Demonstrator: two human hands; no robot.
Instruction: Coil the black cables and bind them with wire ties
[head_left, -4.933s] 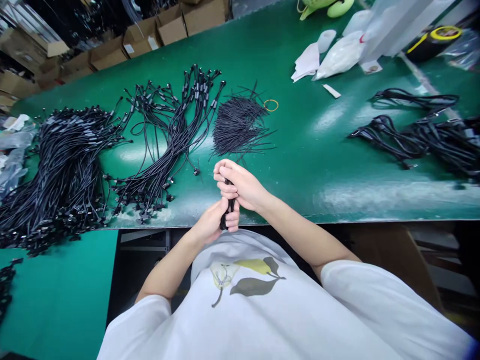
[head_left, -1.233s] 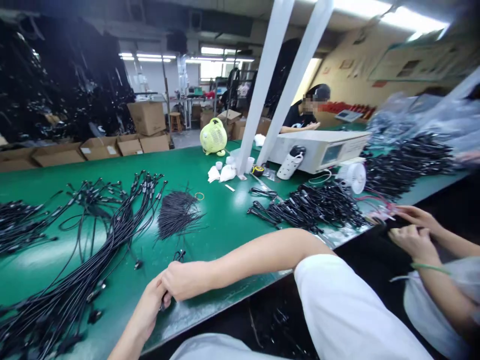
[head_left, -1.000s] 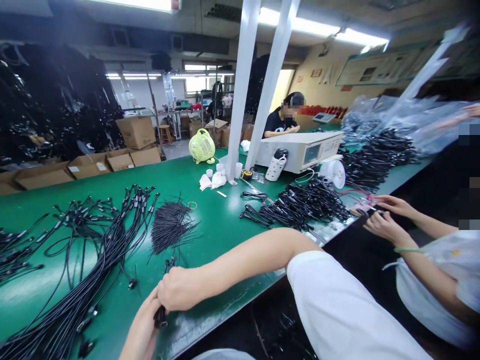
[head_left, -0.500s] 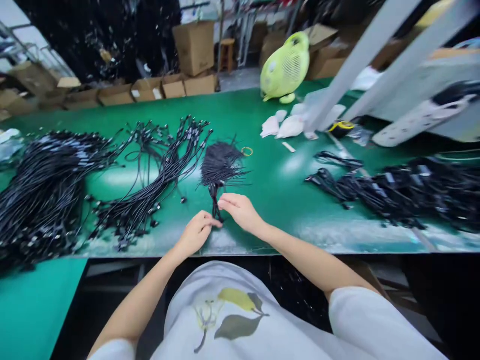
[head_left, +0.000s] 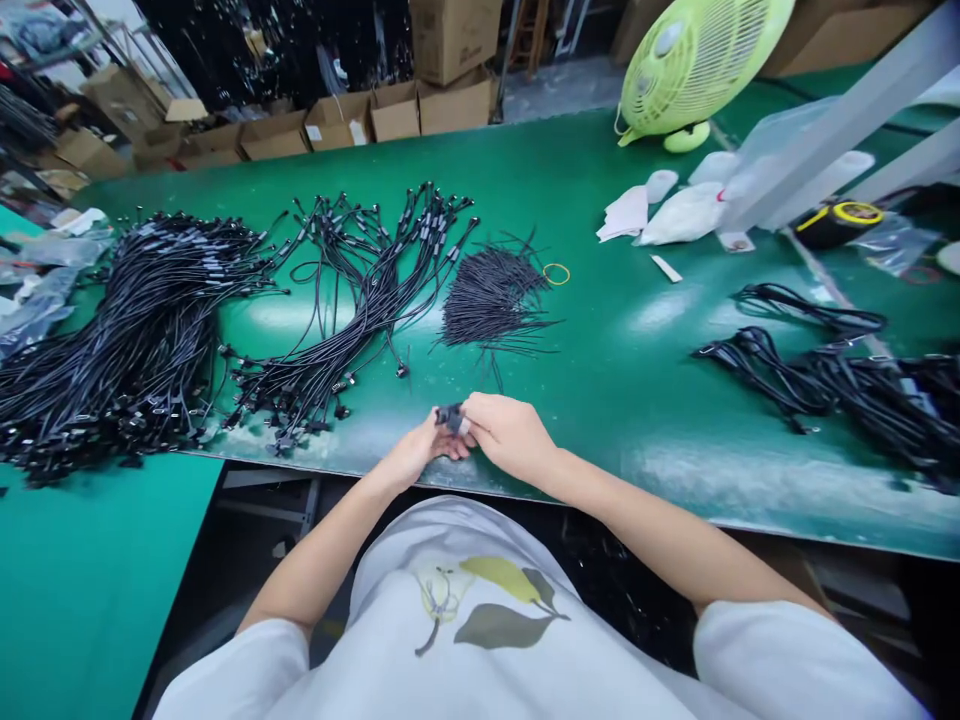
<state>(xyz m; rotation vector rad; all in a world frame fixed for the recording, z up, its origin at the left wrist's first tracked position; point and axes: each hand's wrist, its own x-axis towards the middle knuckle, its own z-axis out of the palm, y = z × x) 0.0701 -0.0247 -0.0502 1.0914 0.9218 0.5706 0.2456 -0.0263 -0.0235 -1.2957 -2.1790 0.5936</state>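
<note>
My left hand [head_left: 417, 452] and my right hand [head_left: 508, 436] meet at the near edge of the green table [head_left: 630, 340]. Both pinch a small coiled black cable bundle [head_left: 449, 415] between their fingertips. Just beyond lies a fan of thin black ties [head_left: 489, 296] with a yellow rubber band [head_left: 556, 273] beside it. Loose black cables with connectors [head_left: 352, 300] spread to the left of the ties.
A big heap of black cables [head_left: 112, 340] fills the left of the table. More bundled cables [head_left: 840, 375] lie at the right. A green desk fan [head_left: 694, 55], white bags [head_left: 679, 205], a tape roll [head_left: 840, 222] and slanted white posts [head_left: 840, 110] stand at the back right. Cardboard boxes [head_left: 360, 115] line the far side.
The view swung from the room and a neighbouring worker back down to the table. My hands stayed joined on the cable, which now sits as a short tight coil.
</note>
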